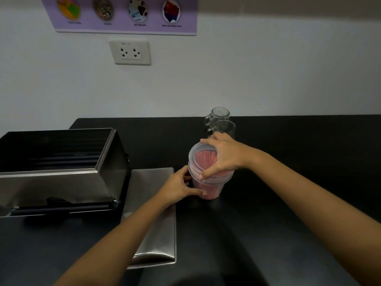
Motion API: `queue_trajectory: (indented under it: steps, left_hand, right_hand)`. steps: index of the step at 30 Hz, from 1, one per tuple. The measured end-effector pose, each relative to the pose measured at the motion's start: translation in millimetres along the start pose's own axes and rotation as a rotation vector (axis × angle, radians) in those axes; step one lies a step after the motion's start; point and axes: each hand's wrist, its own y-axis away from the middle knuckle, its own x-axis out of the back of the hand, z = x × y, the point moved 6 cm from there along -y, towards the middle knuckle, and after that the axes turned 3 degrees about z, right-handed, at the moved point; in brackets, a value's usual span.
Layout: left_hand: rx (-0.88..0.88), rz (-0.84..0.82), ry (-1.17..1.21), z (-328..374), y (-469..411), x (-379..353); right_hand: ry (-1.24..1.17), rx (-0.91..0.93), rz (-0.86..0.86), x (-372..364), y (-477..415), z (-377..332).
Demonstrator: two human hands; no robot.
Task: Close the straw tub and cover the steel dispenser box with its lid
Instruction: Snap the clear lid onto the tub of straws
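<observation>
A clear plastic straw tub (208,189) full of pink straws stands on the black counter, right of centre. Its clear round lid (199,159) lies on the tub's rim. My right hand (221,155) rests on top of the lid, fingers spread over its edge. My left hand (181,185) grips the tub's side low down. The steel dispenser box (61,172) stands uncovered at the left. Its flat steel lid (156,223) lies on the counter between the box and the tub, partly under my left forearm.
Two glass mugs (220,122) stand just behind the tub near the wall. The black counter (288,203) stretches right. A wall socket (129,52) and a purple poster (123,15) are on the wall above.
</observation>
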Motion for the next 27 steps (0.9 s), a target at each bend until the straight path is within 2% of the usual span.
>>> queue_trajectory:
  steps: [27]
  left_hand:
    - [-0.041, -0.009, -0.025, -3.4, -3.8, -0.2]
  right_hand:
    - [0.297, -0.103, -0.015, -9.6, -8.0, -5.8]
